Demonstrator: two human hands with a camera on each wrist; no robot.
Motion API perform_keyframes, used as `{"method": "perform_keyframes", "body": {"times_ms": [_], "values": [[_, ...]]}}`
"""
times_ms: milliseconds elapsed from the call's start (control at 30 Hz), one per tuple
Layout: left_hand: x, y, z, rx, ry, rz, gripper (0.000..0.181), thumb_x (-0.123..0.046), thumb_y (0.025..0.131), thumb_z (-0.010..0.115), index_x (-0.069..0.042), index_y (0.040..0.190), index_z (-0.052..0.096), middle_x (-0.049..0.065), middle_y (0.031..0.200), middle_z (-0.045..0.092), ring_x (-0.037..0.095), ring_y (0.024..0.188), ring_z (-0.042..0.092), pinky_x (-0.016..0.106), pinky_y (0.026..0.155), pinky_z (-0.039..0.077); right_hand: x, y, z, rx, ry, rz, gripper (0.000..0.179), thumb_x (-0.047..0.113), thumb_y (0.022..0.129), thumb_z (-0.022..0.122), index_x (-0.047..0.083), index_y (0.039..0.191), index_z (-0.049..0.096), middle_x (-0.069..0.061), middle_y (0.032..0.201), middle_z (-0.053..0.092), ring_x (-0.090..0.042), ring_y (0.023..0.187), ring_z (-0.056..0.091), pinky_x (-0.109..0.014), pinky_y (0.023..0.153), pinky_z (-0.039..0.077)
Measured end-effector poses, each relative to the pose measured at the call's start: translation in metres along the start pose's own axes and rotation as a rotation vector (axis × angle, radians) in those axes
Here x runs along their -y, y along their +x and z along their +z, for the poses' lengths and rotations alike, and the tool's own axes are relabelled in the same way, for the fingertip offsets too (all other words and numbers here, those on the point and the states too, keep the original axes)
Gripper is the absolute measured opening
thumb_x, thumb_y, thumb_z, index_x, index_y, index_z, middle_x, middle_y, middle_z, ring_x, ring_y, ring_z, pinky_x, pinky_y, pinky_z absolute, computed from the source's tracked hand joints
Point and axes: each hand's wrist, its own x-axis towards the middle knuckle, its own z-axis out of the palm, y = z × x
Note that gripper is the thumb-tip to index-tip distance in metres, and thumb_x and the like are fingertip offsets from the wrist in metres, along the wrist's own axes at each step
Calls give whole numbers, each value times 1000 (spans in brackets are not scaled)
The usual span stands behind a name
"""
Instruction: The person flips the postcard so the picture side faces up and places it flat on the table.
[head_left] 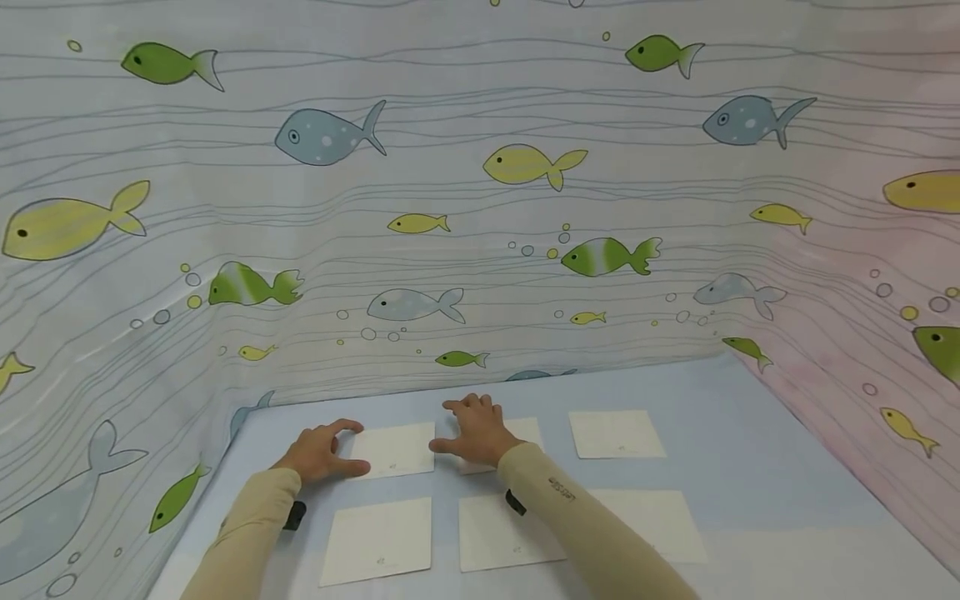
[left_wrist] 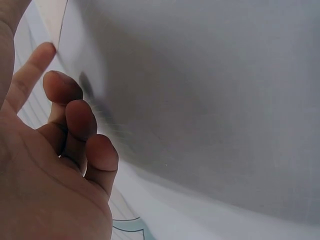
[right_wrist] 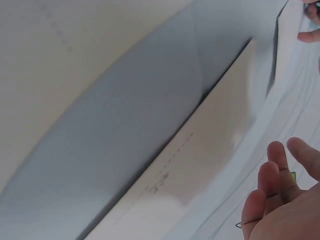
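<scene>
White rectangular cards lie in two rows on a pale blue cloth. At the left side of the far-left card (head_left: 397, 452) is my left hand (head_left: 318, 452), thumb and index finger spread towards its edges. In the left wrist view, that index fingertip (left_wrist: 47, 50) meets a pale corner, and the other fingers bend loosely. My right hand (head_left: 480, 429) hovers over the far-middle card (head_left: 525, 432), partly covering it, with fingers spread and nothing held. The right wrist view shows its relaxed fingers (right_wrist: 270, 175) beside a card (right_wrist: 185, 160) with small printed marks.
The far-right card (head_left: 617, 435) lies beyond the right forearm. Nearer are the near-left card (head_left: 378, 542), the near-middle card (head_left: 498, 533) and the near-right card (head_left: 663, 525), the last two partly behind the forearm. A fish-patterned cloth wall (head_left: 420, 258) surrounds the blue surface (head_left: 765, 467).
</scene>
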Motion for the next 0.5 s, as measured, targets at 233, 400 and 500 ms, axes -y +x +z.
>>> {"method": "perform_keyframes", "body": {"times_ms": [233,400,500], "values": [[-2,-3,0,5,3,15,80,-54,68,90,-17,133,61,6,83,48,24,77,43,36,63,32,1,7,10,7,-41,30,76,59,84,76,20,146,55,-8,130,53,-25,114,41,-44,97,33],[-6,-5,-3,23,13,21,80,-51,70,90,-15,134,60,7,81,47,23,74,42,36,63,32,2,10,14,31,-81,33,78,64,84,72,19,146,55,-7,131,52,-23,111,39,-42,93,33],[-6,-7,-4,28,16,13,80,-52,71,89,-15,135,59,7,83,48,24,75,43,36,64,33,6,10,13,46,-91,28,77,63,85,72,17,145,57,-7,130,52,-23,110,38,-42,93,32]]}}
